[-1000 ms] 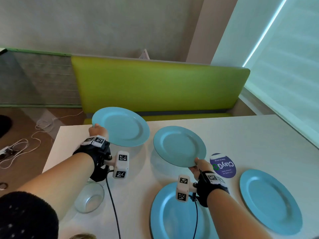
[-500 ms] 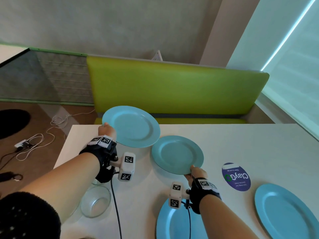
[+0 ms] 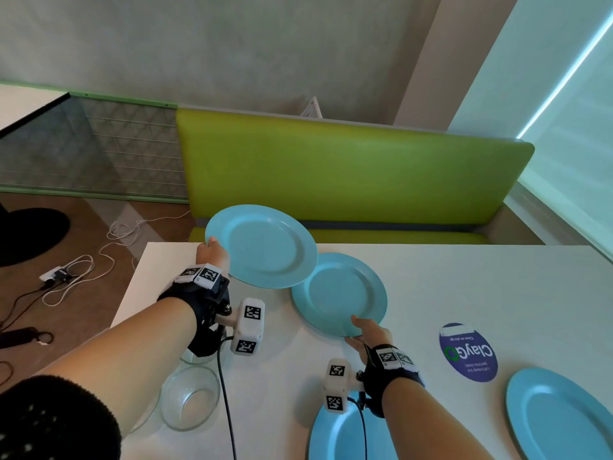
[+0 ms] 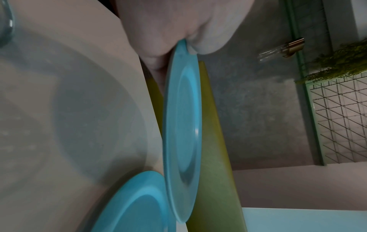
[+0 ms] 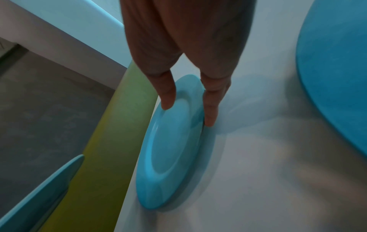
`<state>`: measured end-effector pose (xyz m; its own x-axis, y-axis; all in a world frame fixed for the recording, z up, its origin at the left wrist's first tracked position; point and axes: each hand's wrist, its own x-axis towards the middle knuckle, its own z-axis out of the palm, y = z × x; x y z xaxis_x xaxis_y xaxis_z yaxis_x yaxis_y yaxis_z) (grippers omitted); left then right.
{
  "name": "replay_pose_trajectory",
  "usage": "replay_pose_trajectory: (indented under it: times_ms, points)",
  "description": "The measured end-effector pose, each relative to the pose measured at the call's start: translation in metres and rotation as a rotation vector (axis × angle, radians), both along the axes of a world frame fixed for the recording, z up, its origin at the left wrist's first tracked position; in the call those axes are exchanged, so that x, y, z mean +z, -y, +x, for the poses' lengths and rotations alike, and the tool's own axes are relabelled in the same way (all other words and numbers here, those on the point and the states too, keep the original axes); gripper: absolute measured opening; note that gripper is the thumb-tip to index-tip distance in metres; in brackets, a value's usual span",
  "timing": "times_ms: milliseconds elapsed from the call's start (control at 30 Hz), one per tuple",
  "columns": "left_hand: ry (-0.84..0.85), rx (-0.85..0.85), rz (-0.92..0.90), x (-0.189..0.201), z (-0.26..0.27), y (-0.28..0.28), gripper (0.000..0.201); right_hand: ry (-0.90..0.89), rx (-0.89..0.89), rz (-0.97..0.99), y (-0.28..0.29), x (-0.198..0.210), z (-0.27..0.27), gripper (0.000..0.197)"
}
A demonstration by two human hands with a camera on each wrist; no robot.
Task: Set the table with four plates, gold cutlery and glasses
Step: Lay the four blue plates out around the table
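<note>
Two blue plates are in hand at the table's far edge: your left hand (image 3: 212,254) pinches the left plate (image 3: 262,245) by its 9 o'clock rim, held clear of the table (image 3: 464,283); your right hand (image 3: 366,333) pinches the right plate (image 3: 340,293) at its 5 o'clock rim, thumb above, fingers beneath. Lower each flat and apart; judged from the head view, their rims overlap. Only the right wrist view shows the right plate's far edge down near the tabletop.
</note>
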<state>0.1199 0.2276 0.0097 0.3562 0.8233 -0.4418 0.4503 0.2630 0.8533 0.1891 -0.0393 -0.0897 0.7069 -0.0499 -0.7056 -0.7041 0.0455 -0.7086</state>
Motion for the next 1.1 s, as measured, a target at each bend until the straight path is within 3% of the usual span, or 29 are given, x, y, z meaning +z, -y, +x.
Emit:
replay_pose_trajectory:
  times_ms: [300,567,833,967,1100]
  points:
    - [0.004,0.002,0.003,-0.002,-0.002,-0.005,0.051,0.008,0.030,-0.058,0.000,0.002,0.004,0.048]
    - [0.036,-0.054,-0.030,0.000,-0.002,0.010,0.051,0.043,0.089,-0.160,0.011,0.028,0.001,0.042]
    - [0.063,-0.249,-0.091,0.006,0.004,0.062,0.049,0.147,0.077,0.096,0.019,0.073,-0.022,0.022]
    - [0.023,-0.402,-0.094,0.007,0.014,0.103,0.051,0.159,0.049,0.180,0.049,0.085,-0.030,0.020]
    - [0.098,-0.456,-0.202,-0.004,0.032,0.149,0.047,0.164,-0.036,0.190,0.091,0.084,-0.026,0.017]
